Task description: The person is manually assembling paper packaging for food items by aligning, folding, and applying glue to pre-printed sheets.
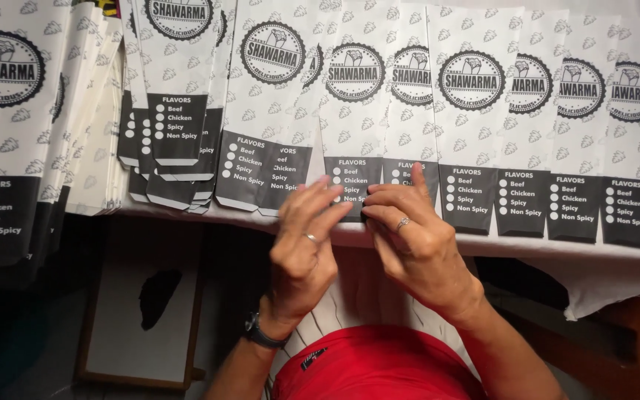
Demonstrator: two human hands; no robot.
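my left hand [304,248] and right hand [412,237] meet at the table edge [438,244], fingertips pinching the black bottom flap of one white printed paper bag [353,111] lying in the overlapping row of bags [557,133]; a wristwatch [261,331] sits on my left wrist.

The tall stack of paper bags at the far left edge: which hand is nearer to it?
Left. The left hand is raised at the table edge, nearer the stack of paper bags, though well apart from it. The right hand sits farther right, fingertips on a flat bag.
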